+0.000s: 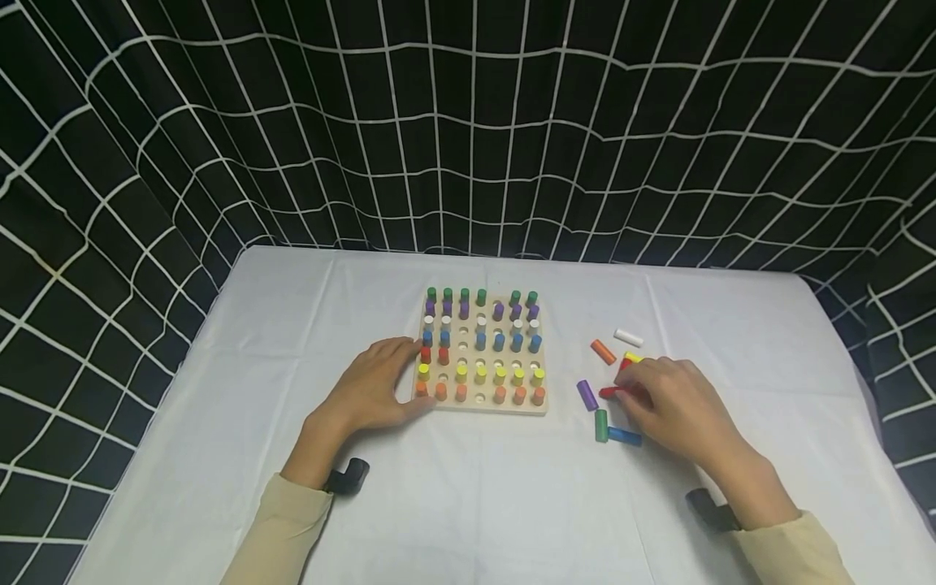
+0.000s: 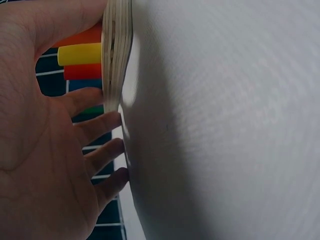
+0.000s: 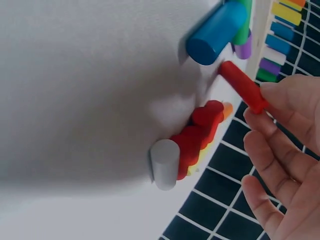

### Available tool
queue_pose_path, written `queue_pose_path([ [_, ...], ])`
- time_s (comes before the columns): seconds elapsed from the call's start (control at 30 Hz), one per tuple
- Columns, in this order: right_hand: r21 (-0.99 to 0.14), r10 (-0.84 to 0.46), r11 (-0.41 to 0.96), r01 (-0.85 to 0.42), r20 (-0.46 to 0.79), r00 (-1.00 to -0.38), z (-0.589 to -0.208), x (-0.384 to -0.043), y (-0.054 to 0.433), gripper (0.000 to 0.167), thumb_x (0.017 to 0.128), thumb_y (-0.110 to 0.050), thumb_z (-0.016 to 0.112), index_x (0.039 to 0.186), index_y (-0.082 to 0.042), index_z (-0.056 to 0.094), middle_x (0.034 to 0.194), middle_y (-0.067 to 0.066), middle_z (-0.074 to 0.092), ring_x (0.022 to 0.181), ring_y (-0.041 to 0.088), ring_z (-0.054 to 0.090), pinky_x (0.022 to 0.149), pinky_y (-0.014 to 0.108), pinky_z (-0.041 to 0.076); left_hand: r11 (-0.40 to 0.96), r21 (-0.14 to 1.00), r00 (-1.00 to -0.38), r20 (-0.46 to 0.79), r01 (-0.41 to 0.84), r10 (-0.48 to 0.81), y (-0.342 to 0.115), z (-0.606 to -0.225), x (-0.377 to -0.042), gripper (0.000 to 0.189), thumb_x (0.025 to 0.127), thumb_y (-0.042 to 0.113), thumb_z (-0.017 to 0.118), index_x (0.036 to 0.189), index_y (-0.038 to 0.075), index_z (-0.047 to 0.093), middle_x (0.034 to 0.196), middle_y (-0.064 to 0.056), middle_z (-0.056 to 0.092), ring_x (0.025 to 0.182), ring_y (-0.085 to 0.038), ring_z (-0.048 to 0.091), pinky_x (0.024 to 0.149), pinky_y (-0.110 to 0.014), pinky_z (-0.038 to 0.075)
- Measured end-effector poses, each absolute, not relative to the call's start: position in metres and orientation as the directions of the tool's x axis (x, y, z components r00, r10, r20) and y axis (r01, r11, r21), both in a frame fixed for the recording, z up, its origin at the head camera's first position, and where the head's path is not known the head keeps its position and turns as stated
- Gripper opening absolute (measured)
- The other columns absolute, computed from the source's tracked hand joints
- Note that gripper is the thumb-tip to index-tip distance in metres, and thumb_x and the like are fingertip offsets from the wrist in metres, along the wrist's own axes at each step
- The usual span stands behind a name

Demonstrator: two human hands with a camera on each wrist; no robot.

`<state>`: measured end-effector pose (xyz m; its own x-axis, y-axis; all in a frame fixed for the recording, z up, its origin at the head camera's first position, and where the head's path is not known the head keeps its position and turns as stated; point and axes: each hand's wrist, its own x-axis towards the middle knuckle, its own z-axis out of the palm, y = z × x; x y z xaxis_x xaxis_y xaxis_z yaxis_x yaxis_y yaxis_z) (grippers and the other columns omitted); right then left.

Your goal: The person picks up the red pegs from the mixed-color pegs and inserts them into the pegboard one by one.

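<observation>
A wooden pegboard [image 1: 481, 406] lies on the white cloth, with coloured cylinder pegs standing in rows and several holes bare. My left hand [image 1: 373, 386] rests at its left side, thumb by the near corner; in the left wrist view the index fingertip touches the board's layered edge [image 2: 116, 55], the other fingers spread beyond. To the right of the board, my right hand [image 1: 676, 406] pinches a red peg [image 3: 242, 86] between thumb and index finger, its free end pointing toward the board. Below that hand, more red pegs [image 3: 187, 150] lie clustered on the cloth.
Loose pegs lie around the right hand: white [image 1: 628, 337], orange [image 1: 603, 351], yellow [image 1: 633, 356], purple [image 1: 587, 396], green [image 1: 601, 426] and blue [image 1: 625, 437]. A black curtain with white netting [image 1: 468, 146] stands behind the table's far edge and along both sides.
</observation>
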<state>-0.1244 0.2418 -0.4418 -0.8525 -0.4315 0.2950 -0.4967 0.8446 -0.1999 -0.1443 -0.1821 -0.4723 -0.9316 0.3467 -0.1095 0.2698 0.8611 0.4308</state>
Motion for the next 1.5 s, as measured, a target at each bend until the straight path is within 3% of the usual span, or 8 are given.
queue_pose_path([
  [0.27,-0.197,-0.42,0.853,-0.483,0.289,-0.86,-0.439,-0.128,0.238,0.015,0.084,-0.014,0.086,0.095,-0.011,0.077,0.072,-0.006,0.069,0.066,0.009,0.051,0.076,0.048,0.055,0.862,0.432,-0.933,-0.109,0.265,0.342,-0.183,-0.473,-0.144,0.089,0.089,0.06,0.069,0.161,0.015,0.043,0.167,-0.011,0.045,0.158,-0.034,0.037,0.132,-0.056,0.032],
  [0.43,-0.193,-0.418,0.852,-0.487,0.311,-0.853,-0.44,-0.126,0.239,0.011,0.082,-0.014,0.088,0.089,-0.013,0.08,0.073,-0.005,0.072,0.067,0.012,0.06,0.077,0.049,0.056,0.856,0.436,-0.931,-0.1,0.277,0.352,-0.184,-0.473,-0.142,0.091,0.09,0.061,0.069,0.162,0.014,0.042,0.167,-0.01,0.045,0.159,-0.034,0.037,0.132,-0.055,0.032],
  [0.6,-0.187,-0.419,0.849,-0.495,0.335,-0.844,-0.44,-0.121,0.241,0.015,0.079,-0.016,0.091,0.092,-0.013,0.083,0.083,0.0,0.08,0.077,0.021,0.072,0.078,0.05,0.056,0.857,0.437,-0.931,-0.103,0.274,0.35,-0.183,-0.473,-0.143,0.089,0.09,0.06,0.069,0.162,0.015,0.042,0.167,-0.011,0.045,0.159,-0.034,0.037,0.132,-0.056,0.032],
  [0.8,-0.178,-0.426,0.842,-0.509,0.358,-0.831,-0.441,-0.118,0.242,0.019,0.079,-0.018,0.091,0.095,-0.012,0.083,0.09,0.004,0.081,0.084,0.025,0.076,0.077,0.049,0.055,0.859,0.437,-0.934,-0.105,0.267,0.343,-0.184,-0.473,-0.143,0.089,0.089,0.06,0.069,0.162,0.015,0.043,0.167,-0.011,0.045,0.159,-0.034,0.037,0.132,-0.055,0.031],
  [0.97,-0.167,-0.437,0.834,-0.526,0.383,-0.814,-0.44,-0.119,0.242,0.016,0.078,-0.012,0.089,0.092,-0.012,0.082,0.085,0.002,0.079,0.077,0.022,0.073,0.071,0.047,0.055,0.861,0.434,-0.935,-0.103,0.264,0.339,-0.184,-0.473,-0.143,0.089,0.089,0.06,0.069,0.161,0.015,0.044,0.167,-0.011,0.045,0.159,-0.034,0.037,0.132,-0.055,0.031],
  [1.2,-0.162,-0.448,0.832,-0.53,0.367,-0.815,-0.437,-0.124,0.238,0.013,0.08,-0.011,0.085,0.089,-0.015,0.077,0.073,-0.007,0.063,0.066,0.009,0.047,0.065,0.037,0.047,0.862,0.437,-0.936,-0.11,0.258,0.335,-0.184,-0.473,-0.143,0.089,0.089,0.06,0.069,0.162,0.015,0.043,0.167,-0.01,0.045,0.159,-0.034,0.037,0.133,-0.055,0.031],
  [1.5,-0.168,-0.464,0.833,-0.527,0.304,-0.832,-0.429,-0.134,0.226,0.013,0.085,-0.011,0.081,0.098,-0.012,0.079,0.08,-0.002,0.07,0.072,0.013,0.058,0.068,0.038,0.052,0.855,0.442,-0.932,-0.1,0.271,0.347,-0.184,-0.474,-0.144,0.089,0.091,0.06,0.069,0.163,0.015,0.042,0.167,-0.01,0.045,0.159,-0.033,0.037,0.132,-0.055,0.031],
])
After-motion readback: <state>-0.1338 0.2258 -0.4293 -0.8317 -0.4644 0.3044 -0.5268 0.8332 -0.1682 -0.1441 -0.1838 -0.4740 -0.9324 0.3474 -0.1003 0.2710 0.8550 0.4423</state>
